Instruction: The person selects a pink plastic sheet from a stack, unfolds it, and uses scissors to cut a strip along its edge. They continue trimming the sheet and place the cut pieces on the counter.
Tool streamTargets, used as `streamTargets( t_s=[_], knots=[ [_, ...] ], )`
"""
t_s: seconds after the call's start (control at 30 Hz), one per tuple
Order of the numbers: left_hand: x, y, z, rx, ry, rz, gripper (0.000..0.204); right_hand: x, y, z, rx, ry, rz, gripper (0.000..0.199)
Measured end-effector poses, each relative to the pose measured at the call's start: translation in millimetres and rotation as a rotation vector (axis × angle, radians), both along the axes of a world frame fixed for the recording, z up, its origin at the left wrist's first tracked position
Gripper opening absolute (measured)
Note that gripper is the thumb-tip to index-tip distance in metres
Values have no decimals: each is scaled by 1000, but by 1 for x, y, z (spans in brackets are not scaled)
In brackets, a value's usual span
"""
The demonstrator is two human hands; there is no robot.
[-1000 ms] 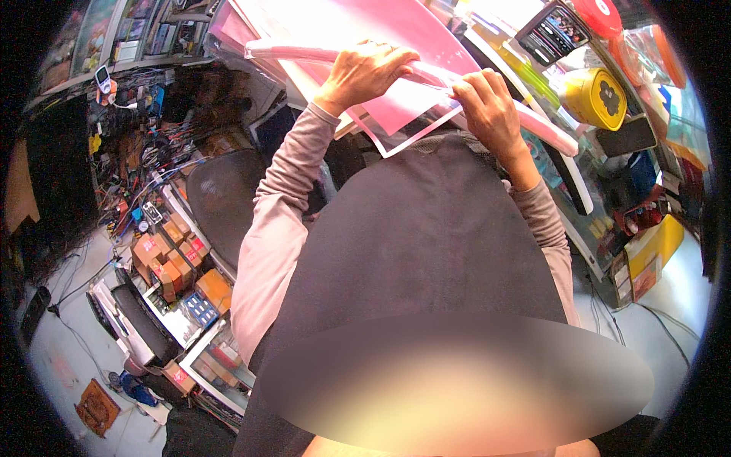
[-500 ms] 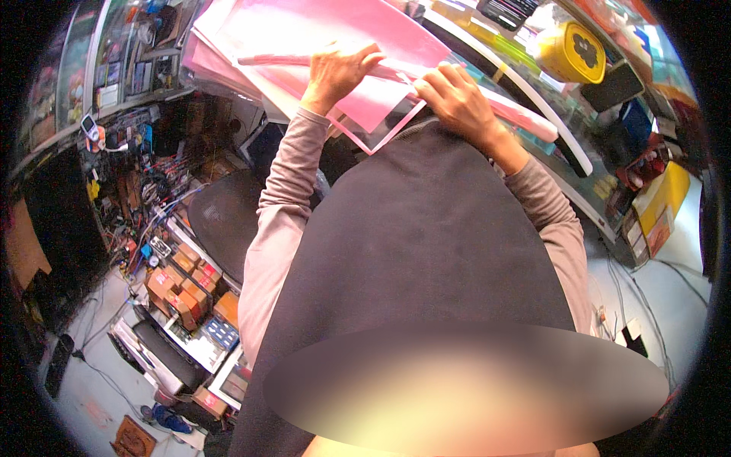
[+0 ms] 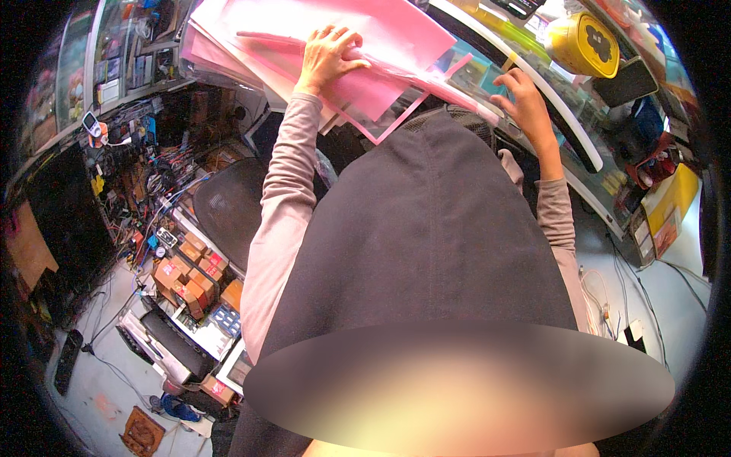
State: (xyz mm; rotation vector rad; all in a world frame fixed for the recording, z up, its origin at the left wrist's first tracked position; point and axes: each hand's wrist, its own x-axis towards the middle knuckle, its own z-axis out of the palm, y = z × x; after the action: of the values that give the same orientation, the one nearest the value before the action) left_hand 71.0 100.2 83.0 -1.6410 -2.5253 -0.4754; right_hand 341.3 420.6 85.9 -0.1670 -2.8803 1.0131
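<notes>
My left hand [image 3: 329, 57] lies flat on the pink plastic sleeve [image 3: 365, 91], fingers spread apart and pressing down on it, not closed around anything. The sleeve rests on top of a stack of pink and white sheets [image 3: 320, 23] that covers the far left part of the bench [image 3: 533, 80], and its near corner hangs over the bench's near edge, just above my dark apron [image 3: 426, 244]. A thin pink strip [image 3: 263, 36] runs along the sleeve's far side, just past my fingertips. My right hand [image 3: 524, 103] is off to the right, near the sleeve's right end and by the curved white rim of the bench; its fingers are loosely curled and apart, holding nothing that I can make out. Beyond that hand, toward the far right corner, sits a round yellow container [image 3: 582, 44]. Down on my left, on the floor, small orange boxes [image 3: 190, 278] stand beside a black round seat [image 3: 228, 206].
</notes>
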Motion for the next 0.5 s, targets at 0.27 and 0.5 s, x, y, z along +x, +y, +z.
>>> streamTargets(
  t_s=[0.27, 0.5],
  knots=[
    [71, 34, -1, 139, -157, -79, 26, 24, -17, -19, 166, -27, -45, 31],
    [99, 37, 3, 160, -109, 47, 12, 39, -10, -23, 186, 89, -49, 34]
  ],
)
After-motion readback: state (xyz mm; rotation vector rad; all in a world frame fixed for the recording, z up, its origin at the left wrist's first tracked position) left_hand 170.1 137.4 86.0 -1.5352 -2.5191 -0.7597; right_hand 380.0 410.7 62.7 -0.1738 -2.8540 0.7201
